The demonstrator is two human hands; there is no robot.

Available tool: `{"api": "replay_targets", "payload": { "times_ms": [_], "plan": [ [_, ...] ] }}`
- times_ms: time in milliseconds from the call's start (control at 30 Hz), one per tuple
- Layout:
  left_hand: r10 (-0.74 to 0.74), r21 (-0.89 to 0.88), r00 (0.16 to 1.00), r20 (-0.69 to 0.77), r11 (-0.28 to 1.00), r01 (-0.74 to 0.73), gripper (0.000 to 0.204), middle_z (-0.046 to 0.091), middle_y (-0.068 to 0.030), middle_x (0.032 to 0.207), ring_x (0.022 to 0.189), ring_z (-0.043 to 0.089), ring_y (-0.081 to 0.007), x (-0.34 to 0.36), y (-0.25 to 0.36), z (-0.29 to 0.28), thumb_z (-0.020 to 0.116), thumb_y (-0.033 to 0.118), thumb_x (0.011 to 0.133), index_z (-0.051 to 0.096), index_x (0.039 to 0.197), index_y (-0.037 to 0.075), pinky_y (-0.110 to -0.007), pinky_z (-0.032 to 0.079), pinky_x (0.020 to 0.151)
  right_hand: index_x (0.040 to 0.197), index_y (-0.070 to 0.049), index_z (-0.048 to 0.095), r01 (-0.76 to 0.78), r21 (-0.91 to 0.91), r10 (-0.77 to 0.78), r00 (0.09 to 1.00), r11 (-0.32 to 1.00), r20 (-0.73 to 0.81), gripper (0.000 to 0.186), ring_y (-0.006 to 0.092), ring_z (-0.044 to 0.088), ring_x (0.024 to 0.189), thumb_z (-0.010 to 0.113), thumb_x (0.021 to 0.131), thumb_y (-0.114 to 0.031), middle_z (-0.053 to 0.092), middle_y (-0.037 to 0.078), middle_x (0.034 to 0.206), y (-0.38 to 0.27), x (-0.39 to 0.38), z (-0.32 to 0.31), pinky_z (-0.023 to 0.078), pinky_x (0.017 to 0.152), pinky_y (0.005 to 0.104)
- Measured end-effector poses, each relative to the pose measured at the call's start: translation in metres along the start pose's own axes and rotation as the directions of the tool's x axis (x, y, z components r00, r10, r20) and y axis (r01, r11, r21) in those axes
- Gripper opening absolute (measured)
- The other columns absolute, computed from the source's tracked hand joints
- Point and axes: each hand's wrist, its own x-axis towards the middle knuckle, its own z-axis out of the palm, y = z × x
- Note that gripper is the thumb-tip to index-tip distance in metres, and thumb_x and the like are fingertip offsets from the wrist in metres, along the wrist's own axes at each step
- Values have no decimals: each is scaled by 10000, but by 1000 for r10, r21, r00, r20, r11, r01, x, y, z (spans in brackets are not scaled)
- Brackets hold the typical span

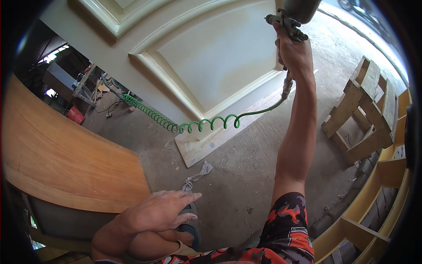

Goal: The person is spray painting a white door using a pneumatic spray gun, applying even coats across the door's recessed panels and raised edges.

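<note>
My right hand (295, 53) is wrapped round a spray gun (288, 23) with a dark cup on top, its nozzle turned to the left. The gun is held up at the right edge of a cream panelled door (220, 57), which stands on a pale board (198, 147). From the gun's handle a coiled green air hose (211, 124) runs left across the front of the door. Above my bent knee, my left hand (165, 210) hangs with its fingers stretched out and nothing in them. Whitish dust or paint marks its fingers.
A large orange-brown wooden panel (66, 154) lies close on my left. To the right are a rough wooden stand (365, 110) and a yellowish wooden frame (351, 229). A crumpled rag (198, 174) is on the concrete floor. Back left stands a cluttered bench (85, 86) beside a red container (75, 114).
</note>
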Motion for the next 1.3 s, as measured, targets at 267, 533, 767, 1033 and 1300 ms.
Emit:
{"api": "replay_targets", "payload": {
  "times_ms": [267,533,767,1033,1300],
  "plan": [
    [-11,27,1000,-10,1000,11,641,666,-189,1435,1328,622,-407,5,2,-1,657,433,1080,509,1600,89,-505,494,1124,724,-37,694,302,-393,-397,899,868,-185,544,111,511,487,758,1038,-476,575,-11,594,35,36,-2,415,488,346],
    [-27,-8,999,23,1000,28,635,654,-211,1442,1336,608,-429,7,2,-2,640,419,1094,490,1616,88,-513,482,1123,730,-123,600,-40,-56,46,992,998,119,478,32,365,452,731,1072,-430,451,-73,560,-13,-7,6,256,441,275],
    [-2,28,1000,-26,1000,3,646,678,-184,1426,1320,636,-403,8,-1,3,662,445,1074,526,1586,74,-499,502,1128,811,-88,657,-13,-40,22,970,999,241,446,40,368,440,752,1057,-447,496,-50,589,-38,-26,12,277,434,264],
    [9,25,1000,-30,1000,-8,652,675,-177,1432,1319,636,-404,6,-1,5,661,456,1072,525,1588,81,-511,504,1122,1161,-122,772,-21,-148,65,952,989,299,340,155,583,639,714,1076,-446,656,36,730,-76,-19,11,478,613,381],
    [-26,42,1000,11,999,25,650,671,-177,1447,1333,633,-396,3,7,-2,663,450,1071,529,1582,71,-498,504,1127,1153,-44,766,172,-303,-176,984,937,13,422,205,690,739,677,1089,-452,732,112,812,-59,0,9,551,741,436]
  ]
}}
